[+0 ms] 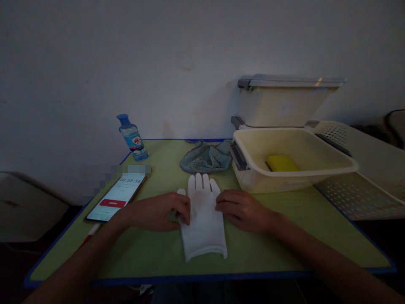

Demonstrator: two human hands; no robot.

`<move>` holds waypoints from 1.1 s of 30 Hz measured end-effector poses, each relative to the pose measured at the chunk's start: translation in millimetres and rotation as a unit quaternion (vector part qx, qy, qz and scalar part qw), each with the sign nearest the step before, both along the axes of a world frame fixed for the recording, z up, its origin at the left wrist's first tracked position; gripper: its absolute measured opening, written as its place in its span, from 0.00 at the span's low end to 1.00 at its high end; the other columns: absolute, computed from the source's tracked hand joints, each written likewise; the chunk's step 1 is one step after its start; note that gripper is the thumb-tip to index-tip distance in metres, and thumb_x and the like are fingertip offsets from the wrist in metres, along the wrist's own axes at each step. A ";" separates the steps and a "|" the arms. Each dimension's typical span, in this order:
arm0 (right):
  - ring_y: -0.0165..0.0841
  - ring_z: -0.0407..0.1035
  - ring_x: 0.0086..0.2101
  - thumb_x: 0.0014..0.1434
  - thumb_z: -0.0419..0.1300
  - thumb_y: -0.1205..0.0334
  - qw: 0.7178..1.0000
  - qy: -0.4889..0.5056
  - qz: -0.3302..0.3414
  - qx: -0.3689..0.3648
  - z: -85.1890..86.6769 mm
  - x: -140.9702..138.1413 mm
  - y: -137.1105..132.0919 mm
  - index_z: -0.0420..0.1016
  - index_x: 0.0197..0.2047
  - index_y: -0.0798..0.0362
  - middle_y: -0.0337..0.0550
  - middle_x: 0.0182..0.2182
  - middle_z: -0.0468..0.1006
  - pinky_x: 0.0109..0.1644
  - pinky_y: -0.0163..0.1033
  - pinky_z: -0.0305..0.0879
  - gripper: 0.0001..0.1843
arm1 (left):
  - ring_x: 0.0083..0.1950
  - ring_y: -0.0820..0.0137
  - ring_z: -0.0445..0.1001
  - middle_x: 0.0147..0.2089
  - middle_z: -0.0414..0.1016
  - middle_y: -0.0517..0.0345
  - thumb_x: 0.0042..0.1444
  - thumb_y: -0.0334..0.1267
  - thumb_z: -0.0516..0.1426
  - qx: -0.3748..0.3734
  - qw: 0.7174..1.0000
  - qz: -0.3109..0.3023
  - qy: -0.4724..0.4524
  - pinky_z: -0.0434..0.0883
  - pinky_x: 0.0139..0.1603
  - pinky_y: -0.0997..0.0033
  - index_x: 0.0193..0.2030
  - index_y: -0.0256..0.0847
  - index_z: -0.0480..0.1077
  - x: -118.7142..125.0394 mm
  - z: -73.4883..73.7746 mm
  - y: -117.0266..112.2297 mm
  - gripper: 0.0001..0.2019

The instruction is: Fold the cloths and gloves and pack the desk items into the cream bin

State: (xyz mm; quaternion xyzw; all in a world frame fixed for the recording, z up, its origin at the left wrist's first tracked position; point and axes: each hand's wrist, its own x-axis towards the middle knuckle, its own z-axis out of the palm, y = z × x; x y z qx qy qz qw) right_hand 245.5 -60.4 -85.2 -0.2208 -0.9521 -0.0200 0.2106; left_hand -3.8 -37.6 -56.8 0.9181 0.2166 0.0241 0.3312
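Observation:
A white glove (204, 219) lies flat on the green table (278, 236), fingers pointing away from me. My left hand (158, 211) rests on the table at the glove's left edge, its fingers curled and pinching the thumb side of the glove. On the other side my right hand (242, 209) touches the glove's right edge with bent fingers. Just beyond the glove's fingertips sits a crumpled blue-grey mesh cloth (207, 158).
A phone (117, 196) with a lit timer screen lies at the left, a red-and-white pen (90, 234) beside it. A small blue bottle (133, 138) stands at the back left. A cream tub (332, 169) holding a yellow sponge (281, 163) and perforated baskets (354, 194) sit at the right.

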 end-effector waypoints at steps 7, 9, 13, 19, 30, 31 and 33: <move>0.31 0.65 0.30 0.55 0.49 0.74 0.995 -0.045 0.064 -0.061 1.7 11.4 -6.4 0.72 0.32 0.55 0.45 0.28 0.72 0.34 0.36 0.59 0.11 | 0.36 0.74 0.69 0.32 0.69 0.59 0.40 0.16 0.56 -0.023 1.000 0.002 0.009 0.65 0.39 0.78 0.30 0.36 0.72 -2.4 -7.9 4.8 0.13; 0.31 0.66 0.32 0.54 0.49 0.74 0.993 -0.057 0.068 -0.077 3.8 12.0 -6.5 0.72 0.33 0.55 0.45 0.29 0.72 0.35 0.37 0.59 0.11 | 0.34 0.74 0.68 0.31 0.68 0.60 0.41 0.17 0.56 -0.025 1.000 0.004 0.002 0.65 0.38 0.78 0.29 0.35 0.72 -2.4 -10.1 5.3 0.11; 0.32 0.66 0.32 0.52 0.50 0.75 0.991 -0.061 0.069 -0.100 5.8 13.1 -6.2 0.73 0.34 0.55 0.45 0.28 0.73 0.35 0.37 0.59 0.12 | 0.33 0.75 0.67 0.30 0.67 0.60 0.41 0.17 0.56 -0.026 1.000 0.004 -0.009 0.65 0.37 0.78 0.27 0.35 0.72 -2.7 -11.7 6.2 0.11; 0.32 0.67 0.32 0.53 0.50 0.75 0.988 -0.052 0.086 -0.120 3.3 13.7 -4.9 0.73 0.37 0.54 0.45 0.29 0.74 0.36 0.37 0.58 0.14 | 0.34 0.75 0.67 0.31 0.67 0.60 0.42 0.19 0.55 -0.032 0.999 0.010 -0.016 0.64 0.37 0.78 0.27 0.35 0.71 -2.2 -10.6 6.3 0.09; 0.32 0.66 0.33 0.52 0.50 0.75 0.985 -0.065 0.079 -0.137 4.0 13.5 -4.4 0.74 0.35 0.54 0.45 0.30 0.74 0.36 0.38 0.58 0.14 | 0.32 0.76 0.66 0.30 0.67 0.61 0.40 0.17 0.54 -0.026 0.999 0.017 -0.006 0.64 0.35 0.80 0.27 0.35 0.69 -0.5 -6.4 3.3 0.11; 0.32 0.66 0.33 0.52 0.50 0.75 0.985 -0.065 0.080 -0.137 4.1 13.5 -4.4 0.74 0.35 0.54 0.45 0.30 0.74 0.36 0.38 0.58 0.14 | 0.31 0.76 0.66 0.30 0.67 0.62 0.39 0.17 0.54 -0.023 1.000 0.019 -0.005 0.64 0.35 0.80 0.26 0.36 0.69 -0.6 -5.1 2.5 0.11; 0.32 0.66 0.32 0.52 0.50 0.75 0.985 -0.064 0.082 -0.139 4.6 13.3 -4.5 0.74 0.36 0.54 0.45 0.29 0.74 0.36 0.37 0.58 0.14 | 0.31 0.77 0.65 0.30 0.67 0.63 0.38 0.17 0.53 -0.018 1.000 0.020 0.000 0.63 0.35 0.81 0.26 0.36 0.69 -1.2 -3.1 1.2 0.12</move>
